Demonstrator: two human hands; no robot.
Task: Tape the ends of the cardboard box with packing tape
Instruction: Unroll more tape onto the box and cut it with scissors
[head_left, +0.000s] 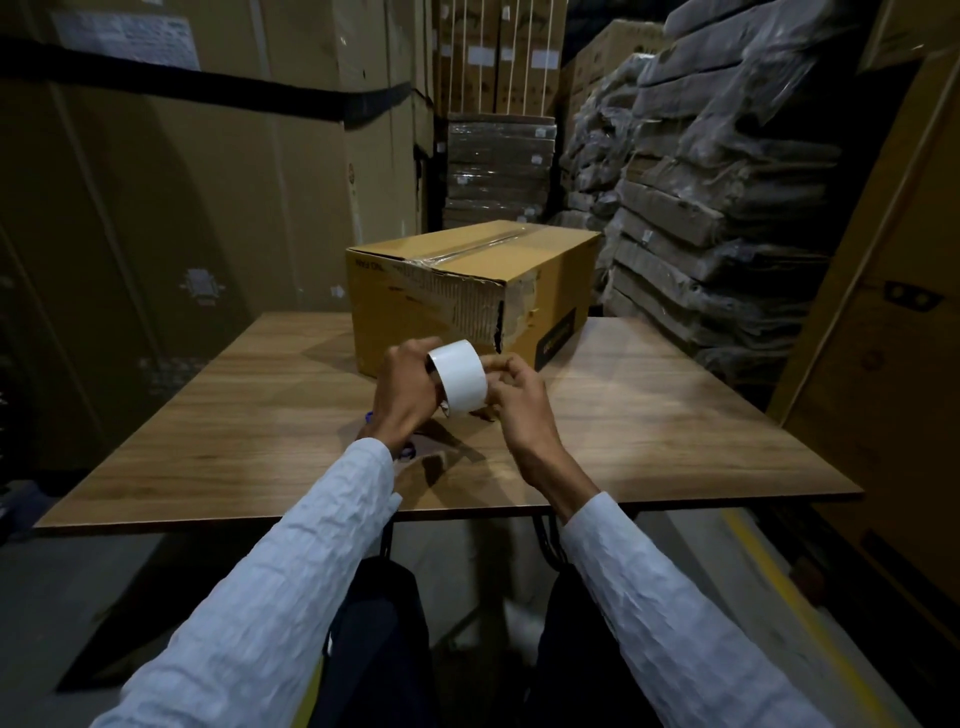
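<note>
Your left hand (402, 387) grips the tape roll (460, 379) from its left side, fingers curled over the rim and into the core, holding it up off the worktop (649, 415). The roll is a short, wide cylinder of glossy white tape, smooth enough to catch the light, so the free end will be hard to see. Your right hand (514, 395) is at the roll's right edge with thumb and fingertips pinched together against the surface; it looks as if you are picking for the tape's loose end, though whether any tape is lifted yet cannot be told. So the step in hand is starting the tape, and nothing has gone onto the near end of the box. Next you need to peel a length free, keep it from folding back on itself, and carry it forward. The box (467, 291) sits just beyond both hands on the wood-grain worktop, a brown corrugated carton, long and low, with clear shiny tape already running along its top seam. Its near corner is scuffed, the outer paper torn to show ribbed fluting, and a dark split runs down the edge, so press the tape firmly there.
</note>
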